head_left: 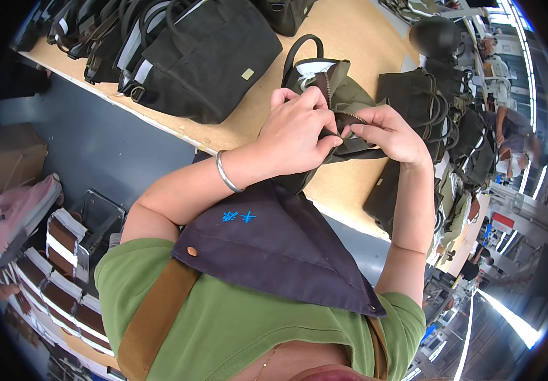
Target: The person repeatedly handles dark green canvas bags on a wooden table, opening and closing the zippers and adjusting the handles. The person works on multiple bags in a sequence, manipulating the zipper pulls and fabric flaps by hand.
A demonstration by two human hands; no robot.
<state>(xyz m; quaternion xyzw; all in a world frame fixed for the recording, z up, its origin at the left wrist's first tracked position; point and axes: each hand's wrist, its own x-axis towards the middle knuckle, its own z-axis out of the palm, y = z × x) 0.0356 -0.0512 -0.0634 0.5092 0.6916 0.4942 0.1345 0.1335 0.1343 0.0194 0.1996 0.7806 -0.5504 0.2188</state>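
A dark olive handbag (353, 94) stands on the tan table in front of me, its top open along a brass-toothed zipper (351, 117). White filling shows inside, and a black loop handle (302, 43) rises at its far side. My left hand (300, 130), with a silver bangle on the wrist, is closed, its thumb and fingers pinching the bag's zipper edge. Opposite it, my right hand (393, 134) pinches the same edge close to the left fingertips. The exact spot between the fingers is partly hidden.
A large black handbag (213, 60) sits on the table (248, 120) at the left, with more bags behind it. Several dark bags (407, 95) crowd the right side. Beyond the table's edge at left are a cardboard box (13, 155) and stacked brown-and-white pieces (58, 286). People work at far right.
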